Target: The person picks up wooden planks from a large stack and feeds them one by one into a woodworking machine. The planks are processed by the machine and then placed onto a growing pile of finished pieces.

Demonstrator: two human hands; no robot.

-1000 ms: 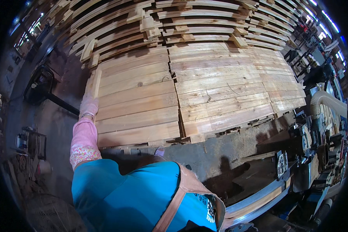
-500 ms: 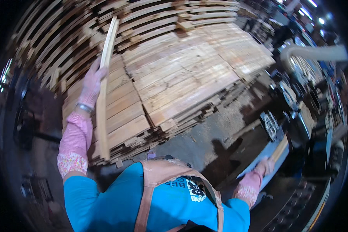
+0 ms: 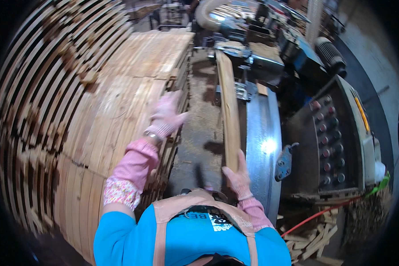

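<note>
My right hand (image 3: pixel 238 179), in a pink glove, grips the near end of a long wooden board (image 3: pixel 228 111), thumb on its left side and fingers on its right. The board points away from me, its far end beside the woodworking machine (image 3: pixel 264 62). To its right runs the machine's shiny metal bed (image 3: pixel 262 133), with a short piece of wood (image 3: pixel 262 89) farther along. My left hand (image 3: pixel 166 113), gloved in pink and slightly blurred, is open with the thumb spread and nothing in it, by the right edge of the stacked planks (image 3: pixel 115 102).
Rows of spaced wooden strips (image 3: pixel 44 57) rise at the far left. A control panel with several buttons (image 3: pixel 330 142) stands right of the bed, a motor (image 3: pixel 330 55) behind it. Wood offcuts (image 3: pixel 314 239) lie low at right near a red hose (image 3: pixel 312 215). Sawdust covers the floor (image 3: pixel 199 128).
My view has turned right toward the machine. My left hand no longer holds the wooden strip it carried over the stack. My right hand is now on the end of a long board.
</note>
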